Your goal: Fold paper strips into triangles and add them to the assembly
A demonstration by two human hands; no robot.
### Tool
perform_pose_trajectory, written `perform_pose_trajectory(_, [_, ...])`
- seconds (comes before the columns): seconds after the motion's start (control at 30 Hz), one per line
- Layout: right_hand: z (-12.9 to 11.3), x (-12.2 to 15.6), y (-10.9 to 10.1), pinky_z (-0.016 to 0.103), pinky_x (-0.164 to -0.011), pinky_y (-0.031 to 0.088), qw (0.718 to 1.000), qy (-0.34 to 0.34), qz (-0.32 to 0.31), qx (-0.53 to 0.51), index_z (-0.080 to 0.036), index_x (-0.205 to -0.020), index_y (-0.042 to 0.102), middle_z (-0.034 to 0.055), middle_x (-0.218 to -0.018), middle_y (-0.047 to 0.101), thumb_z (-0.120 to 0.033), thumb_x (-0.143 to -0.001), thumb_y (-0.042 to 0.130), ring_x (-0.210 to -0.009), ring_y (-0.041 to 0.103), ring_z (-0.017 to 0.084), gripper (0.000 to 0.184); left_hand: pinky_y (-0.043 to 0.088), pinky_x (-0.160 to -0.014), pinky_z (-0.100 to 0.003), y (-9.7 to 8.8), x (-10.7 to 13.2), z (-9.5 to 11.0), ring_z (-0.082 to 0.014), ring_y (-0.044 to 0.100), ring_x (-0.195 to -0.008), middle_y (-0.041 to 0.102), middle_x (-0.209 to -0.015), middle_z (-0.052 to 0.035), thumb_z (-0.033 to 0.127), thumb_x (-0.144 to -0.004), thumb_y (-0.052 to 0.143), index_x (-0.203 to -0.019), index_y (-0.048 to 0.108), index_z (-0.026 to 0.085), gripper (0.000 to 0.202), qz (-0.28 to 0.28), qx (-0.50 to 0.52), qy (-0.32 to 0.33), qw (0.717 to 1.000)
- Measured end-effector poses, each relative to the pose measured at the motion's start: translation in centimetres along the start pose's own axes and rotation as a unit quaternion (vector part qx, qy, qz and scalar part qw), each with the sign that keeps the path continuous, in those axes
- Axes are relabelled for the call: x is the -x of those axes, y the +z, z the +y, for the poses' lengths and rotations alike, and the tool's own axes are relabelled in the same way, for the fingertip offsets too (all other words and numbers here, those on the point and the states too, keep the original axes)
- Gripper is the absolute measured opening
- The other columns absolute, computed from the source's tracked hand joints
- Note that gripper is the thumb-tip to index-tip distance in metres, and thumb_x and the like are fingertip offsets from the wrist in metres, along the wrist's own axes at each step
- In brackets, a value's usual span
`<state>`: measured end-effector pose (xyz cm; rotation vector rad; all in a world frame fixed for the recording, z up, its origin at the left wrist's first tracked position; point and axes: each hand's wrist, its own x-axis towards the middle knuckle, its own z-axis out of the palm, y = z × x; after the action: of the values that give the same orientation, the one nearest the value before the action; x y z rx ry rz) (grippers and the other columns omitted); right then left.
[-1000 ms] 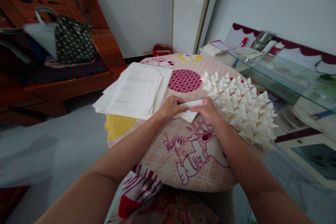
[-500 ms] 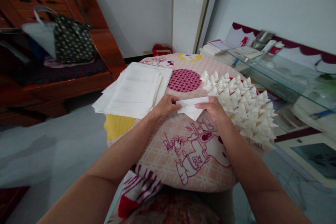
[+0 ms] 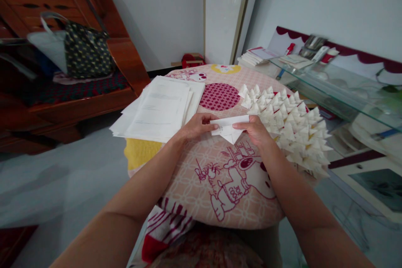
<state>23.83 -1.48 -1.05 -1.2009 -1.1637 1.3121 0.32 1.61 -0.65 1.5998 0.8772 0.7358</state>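
One folded white paper (image 3: 226, 130) shared between the left hand (image 3: 198, 125) and the right hand (image 3: 256, 130), over the middle of a round bench (image 3: 188, 194). Left hand pinched narrow on the left end of the paper, thumb in front, other fingers curled behind. Right hand likewise pinched narrow on the right end, thumb laid flat across the front. Straight band along the top of the paper, a triangular point aimed down toward the near edge of the bench, small dark print beside the left thumb; touching the bench or held just above, impossible to tell. Over the bench, a pale pink cloth (image 3: 257, 211) with white petal lines, a dark-pink checked circle (image 3: 219, 96) beyond the hands, and, nearer, a line-drawn cartoon dog (image 3: 234, 188) with lettering on its chest. To the left, a loose, uneven stack of white printed sheets (image 3: 157, 109). To the right, near the right hand, many pointed folded-paper pieces (image 3: 285, 123) packed close together. Farther left, a reddish-brown wooden settee (image 3: 122, 63) bearing a dark patterned tote bag (image 3: 88, 50). Farther right, a glass shelf (image 3: 333, 92), with a stack of booklets (image 3: 254, 56) near its far end.
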Motion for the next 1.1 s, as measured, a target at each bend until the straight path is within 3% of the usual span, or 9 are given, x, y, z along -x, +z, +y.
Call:
perform_pose_trajectory(0.17, [0.1,0.0,0.0,0.032,-0.071,0.057,1.0,-0.011,-0.021,0.006,-0.018,-0.084,0.078,0.0038,-0.082,0.079,-0.03,-0.054,0.086,-0.071,0.07,0.018,0.033,0.035,-0.051,-0.022,0.8,-0.3,-0.9,-0.0089,0.048,-0.058,0.058,-0.066,0.0003,0.034,-0.072,0.078,-0.075,0.065,0.012,0.025,-0.002,-0.013,0.016,1.0])
perform_pose_trajectory(0.33, [-0.6,-0.1,-1.0,0.027,-0.054,0.051,0.998,0.004,-0.034,0.049,-0.016,-0.072,0.075,0.0066,-0.071,0.075,-0.046,-0.058,0.084,-0.059,0.063,0.016,0.034,0.033,-0.049,-0.021,0.5,0.1,-0.1,-0.0076,0.045,-0.055,0.056,-0.062,0.0018,0.03,-0.071,0.077,-0.077,0.067,0.011,0.023,0.02,-0.013,-0.001,1.0])
perform_pose_trajectory(0.5, [-0.9,0.0,-1.4,0.026,-0.049,0.049,0.998,-0.005,-0.027,0.051,-0.016,-0.069,0.073,0.0064,-0.069,0.073,-0.054,-0.062,0.082,-0.053,0.06,0.014,0.04,0.033,-0.051,-0.022,0.5,0.1,-0.1,-0.0078,0.045,-0.056,0.056,-0.063,0.0024,0.031,-0.069,0.077,-0.076,0.066,0.011,0.024,0.021,-0.008,0.003,1.0])
perform_pose_trajectory(0.73, [-1.2,0.2,-1.2,0.026,-0.053,0.046,0.994,-0.033,-0.036,0.099,-0.016,-0.071,0.074,0.0035,-0.065,0.071,-0.038,-0.057,0.083,-0.056,0.058,0.014,0.028,0.034,-0.054,-0.023,0.5,0.0,-0.2,-0.0085,0.045,-0.057,0.055,-0.063,0.0034,0.03,-0.074,0.072,-0.077,0.067,0.012,0.019,0.04,-0.093,0.021,0.995])
perform_pose_trajectory(0.93, [-1.1,0.1,-1.2,0.026,-0.053,0.041,0.971,-0.098,0.023,0.215,-0.017,-0.072,0.073,-0.0022,-0.058,0.062,-0.034,-0.064,0.075,-0.056,0.055,0.015,0.019,0.042,-0.069,-0.025,0.7,0.2,0.1,-0.0132,0.056,-0.072,0.066,-0.08,-0.0008,0.019,-0.079,0.065,-0.09,0.07,0.015,0.013,0.096,-0.243,0.121,0.958])
perform_pose_trajectory(1.1, [-1.7,0.3,-0.6,0.033,-0.08,0.05,0.924,-0.212,0.039,0.315,-0.019,-0.074,0.072,0.0028,-0.081,0.072,-0.016,-0.07,0.066,-0.081,0.066,0.021,0.008,0.045,-0.081,-0.029,0.8,0.3,0.1,-0.0174,0.06,-0.086,0.067,-0.089,-0.0055,0.005,-0.078,0.052,-0.088,0.065,0.016,0.02,0.09,-0.343,0.216,0.91])
